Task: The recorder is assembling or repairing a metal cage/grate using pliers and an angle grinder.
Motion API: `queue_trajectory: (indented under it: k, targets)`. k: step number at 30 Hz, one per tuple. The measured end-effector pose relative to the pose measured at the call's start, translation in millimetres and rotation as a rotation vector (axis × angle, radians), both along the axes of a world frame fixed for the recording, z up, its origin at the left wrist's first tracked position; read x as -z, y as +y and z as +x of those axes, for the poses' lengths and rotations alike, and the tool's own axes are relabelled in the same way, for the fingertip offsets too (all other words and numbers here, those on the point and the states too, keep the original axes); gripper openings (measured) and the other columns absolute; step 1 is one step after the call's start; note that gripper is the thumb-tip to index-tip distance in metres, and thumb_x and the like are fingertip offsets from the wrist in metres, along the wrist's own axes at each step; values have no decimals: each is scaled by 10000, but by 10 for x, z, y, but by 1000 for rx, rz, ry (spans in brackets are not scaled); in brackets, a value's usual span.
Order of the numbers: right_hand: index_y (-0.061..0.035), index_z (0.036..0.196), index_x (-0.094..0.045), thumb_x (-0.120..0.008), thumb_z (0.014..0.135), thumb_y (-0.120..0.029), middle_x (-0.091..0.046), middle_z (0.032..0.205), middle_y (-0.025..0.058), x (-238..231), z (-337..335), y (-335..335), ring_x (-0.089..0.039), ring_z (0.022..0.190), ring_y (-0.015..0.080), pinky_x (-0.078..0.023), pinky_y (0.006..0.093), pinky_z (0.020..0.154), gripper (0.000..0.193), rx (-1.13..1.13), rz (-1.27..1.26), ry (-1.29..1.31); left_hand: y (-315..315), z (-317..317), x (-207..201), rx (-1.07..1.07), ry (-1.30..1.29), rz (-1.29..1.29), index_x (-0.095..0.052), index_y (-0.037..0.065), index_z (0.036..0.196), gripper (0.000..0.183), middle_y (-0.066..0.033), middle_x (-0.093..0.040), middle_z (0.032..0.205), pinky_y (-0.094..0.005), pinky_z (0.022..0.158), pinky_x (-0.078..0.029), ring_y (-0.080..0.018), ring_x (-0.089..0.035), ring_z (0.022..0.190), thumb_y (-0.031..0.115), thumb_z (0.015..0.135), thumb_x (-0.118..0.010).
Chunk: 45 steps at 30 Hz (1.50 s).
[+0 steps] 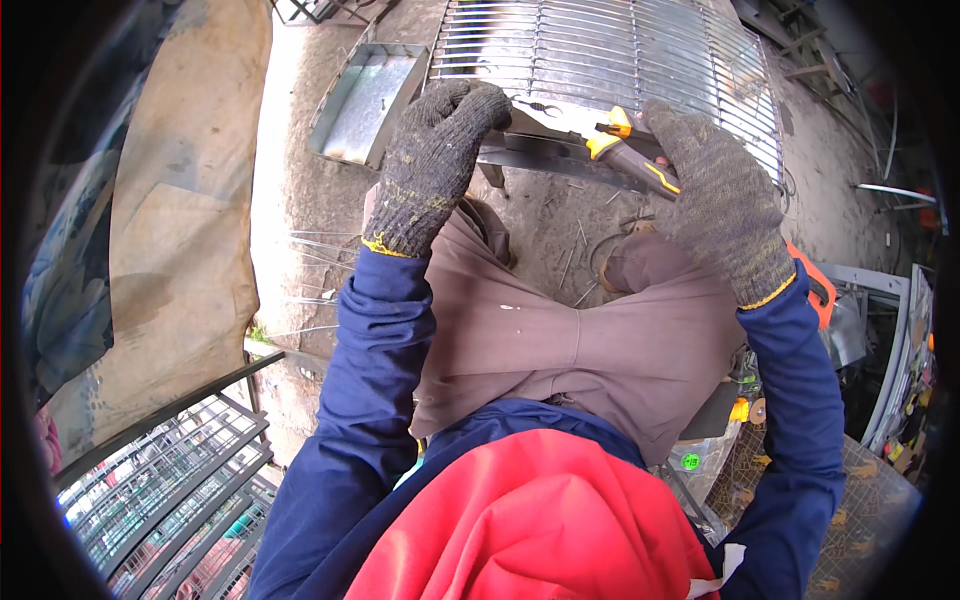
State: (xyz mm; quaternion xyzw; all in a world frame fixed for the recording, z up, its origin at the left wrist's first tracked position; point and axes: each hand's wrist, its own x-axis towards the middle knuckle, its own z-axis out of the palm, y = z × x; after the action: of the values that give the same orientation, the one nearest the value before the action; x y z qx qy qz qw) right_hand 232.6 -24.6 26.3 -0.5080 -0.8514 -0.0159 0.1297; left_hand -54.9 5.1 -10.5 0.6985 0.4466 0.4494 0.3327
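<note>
My right hand [722, 195], in a dark grey knit glove, is closed round the grips of a pair of pliers [632, 165] with yellow and dark handles. The pliers' jaws point left and appear parted, near the front edge of a metal wire rack [610, 60]. At that same edge, left of the jaws, my left hand [440, 150] is gloved too. Its fingers are bent together, and whatever they grip is too hidden to make out. The rack's thin bars lie side by side across a few crossing wires.
A shallow sheet-metal tray [368, 105] sits left of the rack. Loose wire bits [575, 255] lie on the ground between my feet. A brown tarp [185, 200] hangs at the left above a dark metal grille [180, 500]. An orange-handled tool [822, 290] is beside my right forearm.
</note>
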Motion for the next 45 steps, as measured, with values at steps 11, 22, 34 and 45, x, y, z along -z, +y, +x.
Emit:
queue_trajectory:
  k: [11, 22, 34, 45]
  targets:
    - [-70, 1398, -547, -753, 771, -82, -655, 1221, 192, -116, 41, 54, -668, 1085, 349, -545, 415, 940, 660, 19, -126, -1, -12, 32, 172, -8, 244, 287, -666, 54, 1080, 226, -110, -651, 1039, -368, 796, -541, -268, -659, 940, -27, 888, -578]
    - [-57, 1383, -546, -723, 788, -111, -674, 1198, 190, -329, 30, 231, -670, 1092, 351, -540, 416, 954, 623, -29, -308, 22, -7, 116, 298, -82, 215, 484, -660, 62, 1082, 254, -117, -610, 1050, -374, 727, -537, -286, -632, 886, -21, 847, -608]
    - [-84, 1402, -536, -726, 760, -70, -672, 1192, 173, -327, 52, 366, -666, 1069, 356, -535, 429, 935, 669, -125, -220, -2, -11, 70, 331, -16, 169, 279, -638, 20, 1058, 131, -113, -598, 1039, -383, 816, -501, -253, -597, 940, 114, 981, -588]
    - [-116, 1477, -493, -706, 752, 12, -629, 1269, 173, -372, -101, -75, -613, 1139, 352, -503, 433, 977, 766, -45, -57, -136, -172, 56, 269, -70, 173, 7, -675, 47, 1198, 278, -158, -676, 1081, -346, 872, -524, -270, -672, 1009, 31, 945, -560]
